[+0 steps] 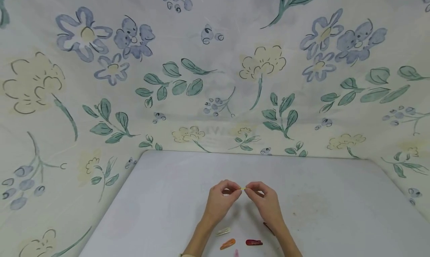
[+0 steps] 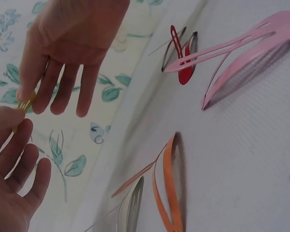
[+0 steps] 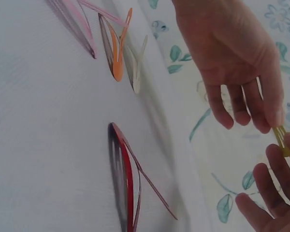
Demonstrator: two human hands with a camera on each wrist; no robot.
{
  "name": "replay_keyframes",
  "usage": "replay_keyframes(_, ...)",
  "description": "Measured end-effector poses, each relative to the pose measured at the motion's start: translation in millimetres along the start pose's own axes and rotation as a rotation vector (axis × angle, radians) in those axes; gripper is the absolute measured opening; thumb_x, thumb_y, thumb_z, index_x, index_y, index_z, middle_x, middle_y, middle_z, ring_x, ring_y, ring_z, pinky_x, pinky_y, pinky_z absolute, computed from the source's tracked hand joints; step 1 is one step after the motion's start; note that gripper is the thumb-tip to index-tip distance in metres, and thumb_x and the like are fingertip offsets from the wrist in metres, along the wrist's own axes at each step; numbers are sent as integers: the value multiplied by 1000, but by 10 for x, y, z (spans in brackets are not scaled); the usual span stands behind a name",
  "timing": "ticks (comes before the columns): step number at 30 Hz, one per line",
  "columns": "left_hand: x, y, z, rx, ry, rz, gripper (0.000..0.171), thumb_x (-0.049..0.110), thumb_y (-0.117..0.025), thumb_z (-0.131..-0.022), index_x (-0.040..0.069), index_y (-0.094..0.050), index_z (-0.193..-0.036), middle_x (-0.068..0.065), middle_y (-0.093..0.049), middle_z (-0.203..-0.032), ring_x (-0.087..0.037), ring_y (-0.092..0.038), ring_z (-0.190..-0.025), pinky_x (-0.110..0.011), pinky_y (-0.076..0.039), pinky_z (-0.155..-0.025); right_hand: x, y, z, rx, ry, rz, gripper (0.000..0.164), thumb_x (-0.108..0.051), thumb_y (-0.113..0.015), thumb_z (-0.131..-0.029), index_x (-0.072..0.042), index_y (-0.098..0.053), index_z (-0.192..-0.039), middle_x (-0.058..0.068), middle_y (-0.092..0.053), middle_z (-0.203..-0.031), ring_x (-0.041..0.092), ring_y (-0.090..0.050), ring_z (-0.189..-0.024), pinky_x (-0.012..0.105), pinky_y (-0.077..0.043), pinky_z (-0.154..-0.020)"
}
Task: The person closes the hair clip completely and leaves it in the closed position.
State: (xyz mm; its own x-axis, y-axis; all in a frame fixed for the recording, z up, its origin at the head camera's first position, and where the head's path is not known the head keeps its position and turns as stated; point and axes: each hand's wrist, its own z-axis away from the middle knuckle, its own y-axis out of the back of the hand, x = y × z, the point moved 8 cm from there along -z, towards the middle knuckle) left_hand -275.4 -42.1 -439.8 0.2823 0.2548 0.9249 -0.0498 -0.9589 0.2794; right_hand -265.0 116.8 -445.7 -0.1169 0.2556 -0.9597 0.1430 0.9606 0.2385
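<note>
Handling seems current: left hand (image 1: 217, 204) and right hand (image 1: 268, 204) pinch a slim yellow slotted hair clip (image 3: 281, 138), next likely needing steadiness.

Both hands (image 1: 219, 201) (image 1: 266, 202) pinch close together, forearms (image 1: 199, 237) (image 1: 289, 239) angled inward.

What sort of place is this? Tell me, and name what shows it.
Probably an indoor tabletop work spot: a white table, a floral-print backdrop behind it and at its sides, and a yellow hair clip pinched by the left hand and right hand.
</note>
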Motion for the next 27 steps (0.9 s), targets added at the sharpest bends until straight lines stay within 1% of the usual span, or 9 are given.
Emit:
replay_keyframes(3, 0, 10, 0, -7, -11, -21, 7, 18, -73, -89, 14, -71, -93, 4, -68, -91, -12, -62, -89, -28, -51, -84, -6, -6, 5, -4, 18, 37, 13, -12, -70, -90, -7, -71, -103, 4, -70, -100, 22, -63, -105, 49, -47, -101)
replay_keyframes(8, -8, 23, -10, -13, -19, -95, 12, 19, -73, -88, 11, -72, -97, 2, -68, -92, -13, -61, -89, -26, -51, -81, -21, -30, 23, 6, 79, 144, 21, -9, -70, -90, -11, -72, -111, 2, -71, -107, 21, -64, -107, 47, -48, -99)
replay_keyframes(13, 6, 46, -36, -23, -36, -220, 11, 18, -73, -87, 13, -75, -97, 5, -66, -89, -12, -59, -87, -28, -51, -79, -39, -44, 14, 11, 137, 230, 22, -8, -71, -89, -14, -73, -111, -3, -69, -100, 19, -63, -105, 47, -49, -98)
replay_keyframes(18, 79, 77, -70, -43, -91, -277, 10, 18, -73, -86, 13, -76, -95, 5, -65, -86, -14, -59, -86, -32, -52, -79, -99, -25, -7, 16, 201, 273, 21, -7, -75, -86, -12, -75, -106, -3, -69, -94, 17, -62, -99, 47, -51, -92)
replay_keyframes(23, 123, 137, -130, -86, -122, -362, 9, 19, -74, -87, 14, -75, -95, 5, -63, -87, -13, -58, -86, -29, -51, -78, -165, -73, -64, -21, 268, 367, 18, -10, -76, -86, -12, -74, -103, -3, -68, -94, 16, -62, -96, 45, -53, -87)
replay_keyframes(27, 128, 196, -198, -127, -142, -445, 9, 19, -75, -87, 13, -73, -94, 4, -63, -88, -13, -57, -86, -28, -50, -77, -186, -156, -131, -70, 298, 426, 16, -10, -75, -87, -11, -73, -102, -1, -68, -95, 18, -62, -94, 45, -53, -84)
